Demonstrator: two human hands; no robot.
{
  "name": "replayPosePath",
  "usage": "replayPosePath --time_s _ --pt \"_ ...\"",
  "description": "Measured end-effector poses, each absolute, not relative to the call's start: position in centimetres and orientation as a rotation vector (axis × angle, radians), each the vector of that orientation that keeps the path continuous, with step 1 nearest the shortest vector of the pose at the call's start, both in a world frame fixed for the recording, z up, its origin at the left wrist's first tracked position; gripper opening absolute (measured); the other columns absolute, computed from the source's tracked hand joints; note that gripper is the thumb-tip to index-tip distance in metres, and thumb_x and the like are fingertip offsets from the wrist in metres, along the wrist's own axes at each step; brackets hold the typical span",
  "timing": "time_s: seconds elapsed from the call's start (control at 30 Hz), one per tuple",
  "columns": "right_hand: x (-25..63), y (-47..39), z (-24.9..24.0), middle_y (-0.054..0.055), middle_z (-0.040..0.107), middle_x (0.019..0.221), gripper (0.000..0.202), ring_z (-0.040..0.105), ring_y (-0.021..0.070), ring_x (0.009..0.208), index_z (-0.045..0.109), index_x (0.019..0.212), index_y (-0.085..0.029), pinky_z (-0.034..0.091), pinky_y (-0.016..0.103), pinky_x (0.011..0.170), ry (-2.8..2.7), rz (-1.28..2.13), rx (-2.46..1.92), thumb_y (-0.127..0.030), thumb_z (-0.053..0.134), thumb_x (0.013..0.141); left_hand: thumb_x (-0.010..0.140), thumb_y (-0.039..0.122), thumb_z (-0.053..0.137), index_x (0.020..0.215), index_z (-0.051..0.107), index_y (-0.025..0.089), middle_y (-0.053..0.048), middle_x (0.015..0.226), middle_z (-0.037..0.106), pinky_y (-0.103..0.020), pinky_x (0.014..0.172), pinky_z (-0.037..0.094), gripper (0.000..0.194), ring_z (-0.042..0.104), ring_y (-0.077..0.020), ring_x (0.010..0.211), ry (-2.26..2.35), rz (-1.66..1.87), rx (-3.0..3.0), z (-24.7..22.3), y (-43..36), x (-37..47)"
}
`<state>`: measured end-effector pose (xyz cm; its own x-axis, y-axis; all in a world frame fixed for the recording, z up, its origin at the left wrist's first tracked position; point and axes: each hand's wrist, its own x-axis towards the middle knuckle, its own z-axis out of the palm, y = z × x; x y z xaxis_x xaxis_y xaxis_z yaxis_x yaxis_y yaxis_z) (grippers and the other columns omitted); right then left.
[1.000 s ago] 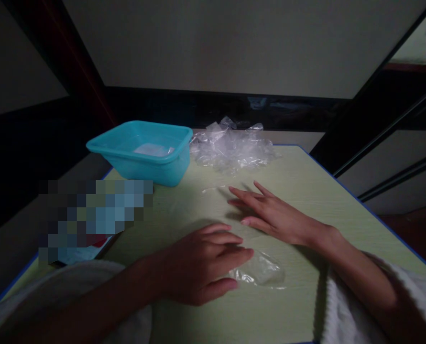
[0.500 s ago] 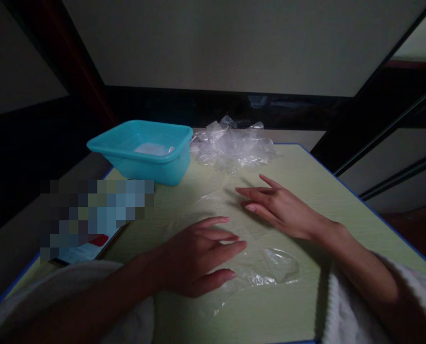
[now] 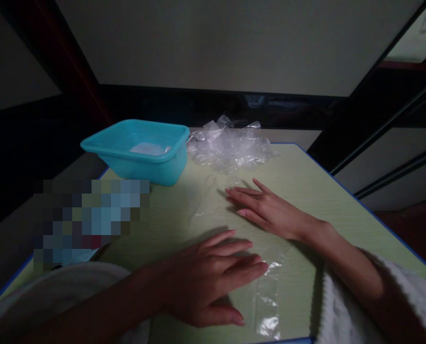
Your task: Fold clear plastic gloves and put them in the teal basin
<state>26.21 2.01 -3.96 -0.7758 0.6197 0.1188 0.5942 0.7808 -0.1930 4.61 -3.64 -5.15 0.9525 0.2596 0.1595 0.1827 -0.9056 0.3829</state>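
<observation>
A thin clear plastic bag (image 3: 269, 303) lies spread on the pale table, its near end close to the front edge. My left hand (image 3: 213, 274) is over the bag's near part, palm down with fingers stretched and thumb apart. Farther up, my right hand (image 3: 265, 208) rests palm down with fingers extended, over or on the bag's upper part. Neither hand grips anything. The bag's outline is hard to make out because it is so transparent.
A crumpled heap of clear plastic bags (image 3: 232, 145) sits at the table's far edge. Left of it stands a turquoise basin (image 3: 144, 167) with something white inside. A blurred-out flat object (image 3: 98, 220), perhaps a phone, lies at the left. The table (image 3: 327, 191) has a blue edge.
My left hand has moved right and nearer to me, and the bag's near end now lies flatter and reaches toward the front edge. My right hand has shifted slightly left.
</observation>
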Motion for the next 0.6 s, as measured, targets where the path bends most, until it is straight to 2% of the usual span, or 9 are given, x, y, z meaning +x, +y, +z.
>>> replayPosePath --time_s 0.1,0.2,0.3,0.4,0.5,0.6 --pt "26.2 2.1 -4.1 0.013 0.051 0.132 0.042 0.041 0.0218 0.126 0.036 0.135 -0.014 0.019 0.054 0.108 -2.790 0.158 -0.950 -0.030 0.030 0.096 0.091 0.043 0.041 0.134 0.038 0.009 -0.012 0.132 0.051 -0.043 0.111 0.019 0.055 0.037 -0.0238 0.129 0.366 0.366 2.780 -5.3 -3.4 4.7" --pt "26.0 2.2 -4.1 0.012 0.054 0.129 0.039 0.049 0.0204 0.120 0.043 0.129 -0.011 0.025 0.050 0.108 -2.771 0.123 -0.972 -0.025 0.030 0.096 0.093 0.026 0.034 0.125 0.046 0.005 -0.016 0.129 0.053 -0.040 0.109 0.028 0.041 0.044 -0.0223 0.124 0.646 0.525 2.808 -5.8 -2.8 4.7" --pt "25.7 2.1 -4.3 0.013 0.054 0.129 0.039 0.050 0.0203 0.119 0.046 0.128 -0.007 0.034 0.042 0.106 -2.753 0.162 -1.011 -0.023 0.031 0.095 0.091 0.015 0.028 0.126 0.045 0.004 -0.017 0.134 0.048 -0.038 0.107 0.034 0.040 0.040 -0.0206 0.127 0.990 0.575 2.775 -6.8 -2.1 4.7" --pt "25.5 1.9 -4.6 0.014 0.047 0.135 0.042 0.045 0.0203 0.123 0.043 0.131 -0.007 0.039 0.038 0.103 -2.745 0.222 -1.048 -0.023 0.031 0.094 0.091 0.018 0.029 0.129 0.040 0.002 -0.020 0.140 0.039 -0.040 0.107 0.033 0.043 0.031 -0.0230 0.133 1.135 0.491 2.762 -7.6 -1.7 4.6" --pt "25.5 1.9 -4.9 0.015 0.040 0.139 0.045 0.040 0.0217 0.126 0.039 0.134 -0.007 0.039 0.040 0.103 -2.778 0.238 -1.046 -0.026 0.033 0.094 0.091 0.023 0.032 0.131 0.037 0.002 -0.021 0.142 0.034 -0.044 0.108 0.030 0.046 0.026 -0.0257 0.135 1.202 0.399 2.745 -7.8 -1.6 4.6" --pt "25.7 2.0 -5.2 0.019 0.036 0.140 0.050 0.035 0.0236 0.129 0.037 0.135 -0.003 0.036 0.041 0.104 -2.817 0.220 -1.048 -0.032 0.033 0.094 0.091 0.026 0.035 0.133 0.036 0.004 -0.019 0.144 0.031 -0.048 0.108 0.026 0.048 0.024 -0.0270 0.135 1.227 0.293 2.735 -7.5 -1.7 4.6"
